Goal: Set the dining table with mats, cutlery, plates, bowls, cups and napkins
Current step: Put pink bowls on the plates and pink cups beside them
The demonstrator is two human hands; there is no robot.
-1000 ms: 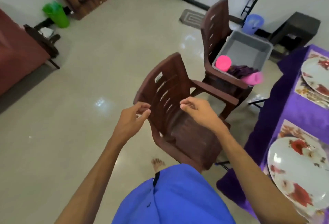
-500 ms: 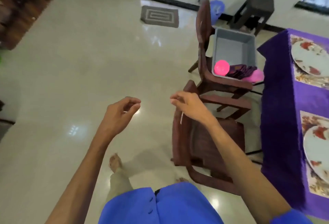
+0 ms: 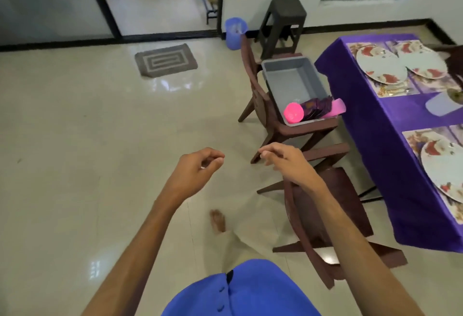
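Far left: striped doormat (image 3: pixel 166 59) on the tiled floor (image 3: pixel 75 140), in front of a dark-framed doorway.

Left hand (image 3: pixel 194 172) held out over bare floor, fingers loosely curled with thumb and fingertips close together. Holds nothing visible, touches nothing.

Bare foot (image 3: pixel 218 221) on the floor near centre, blue shirt (image 3: pixel 240 290) at the bottom edge.

Right hand (image 3: pixel 288 161) held out above the near brown chair (image 3: pixel 325 215), fingers loosely curled, nothing in it. Cannot tell whether it touches the chair back.

Far brown chair (image 3: pixel 258 95) carries a grey tub (image 3: pixel 293 82) on its seat. In the tub's near end: one pink cup (image 3: pixel 293 113) lying on its side, dark purple folded napkins (image 3: pixel 317 107), and a second pink cup (image 3: pixel 335 109) poking over the right rim. Blue bin (image 3: pixel 235 32) and dark stool (image 3: pixel 283 24) stand behind that chair by the wall.

Right: table under a purple cloth (image 3: pixel 375 127). Two floral plates (image 3: pixel 380 64) overlap on printed mats (image 3: pixel 395 87) at the far end. Another floral plate (image 3: pixel 443 167) sits on a mat at the near right, cut off by the frame. Pale flat item (image 3: pixel 441 103) between the settings, too blurred to identify.
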